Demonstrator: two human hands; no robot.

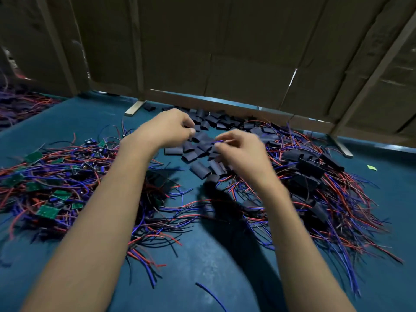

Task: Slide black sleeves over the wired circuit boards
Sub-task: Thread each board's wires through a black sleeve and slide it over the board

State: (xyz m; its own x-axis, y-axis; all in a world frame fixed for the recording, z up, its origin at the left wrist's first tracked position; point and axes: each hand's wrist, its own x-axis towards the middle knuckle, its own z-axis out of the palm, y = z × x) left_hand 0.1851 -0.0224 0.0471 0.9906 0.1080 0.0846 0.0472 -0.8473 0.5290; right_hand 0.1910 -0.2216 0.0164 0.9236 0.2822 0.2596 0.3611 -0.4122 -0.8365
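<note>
Both forearms are cut off by the lower edge of the frame, and the whole view is softened by motion blur, so fine detail is hard to make out. A loose blue wire (210, 294) is seen nearest, lying alone on the teal desk (202, 262). Both arms are stretched forward and converge above the middle of the desk.

To the left, a tangle of red and blue wires with bare green circuit boards (46, 210) is spread over the desk. To the right, a heap of sleeved boards (308, 170) is piled among more wires, partly hidden by the right forearm.

The right hand (240, 154) is held with wrist bent and fingers curled; a thin blue wire end (218, 142) is pinched at its fingertips, though what hangs from it is hidden behind the hand. The left hand (167, 129) is raised slightly farther off, its fingers curled inward toward the thumb; something dark appears at the fingertips, but whether this grip is closed on a sleeve cannot be told.

Beneath and beyond both hands, loose black sleeves (200, 149) are scattered, reaching back to the brown cardboard wall (225, 52). A further wire pile (20, 104) is blurred at the far left.
</note>
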